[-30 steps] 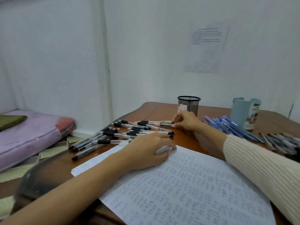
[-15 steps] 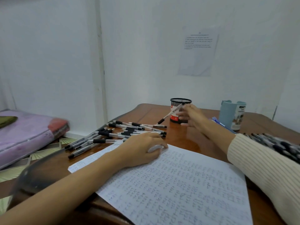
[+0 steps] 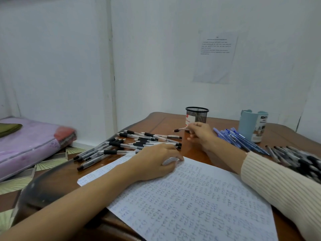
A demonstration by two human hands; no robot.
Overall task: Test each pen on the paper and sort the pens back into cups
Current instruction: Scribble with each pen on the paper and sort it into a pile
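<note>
- Pinching a clear plastic pen with a black grip (image 3: 179, 129) between thumb and fingertips, the right hand (image 3: 202, 134) is hovering just in front of the black wire-mesh cup (image 3: 197, 114). The pen is pointing out to the left of that cup, dark end outward, above the brown wooden bench (image 3: 165, 120).
- Lying palm down on the white sheet of paper (image 3: 191, 197), which is covered in blue handwriting, the left hand (image 3: 156, 161) is sitting well in front of the mesh cup and to its left. Its fingers are bending over a small white thing (image 3: 169, 160); I cannot tell what it is or whether the hand is gripping it.
- Sprawling across the bench, a heap of clear pens with black grips (image 3: 139, 145) is lying in front of and left of the mesh cup.
- Lying side by side, blue pens (image 3: 239, 140) are filling the space between the mesh cup and the pale blue plastic cup (image 3: 252, 124), which is standing upright to the mesh cup's right.
- Blurring at the frame edge, a second heap of dark pens (image 3: 295, 157) is lying far right of the mesh cup, beside the cream ribbed sleeve (image 3: 278, 188).
- Hanging on the wall above and right of the mesh cup is a printed white notice (image 3: 217, 56).
</note>
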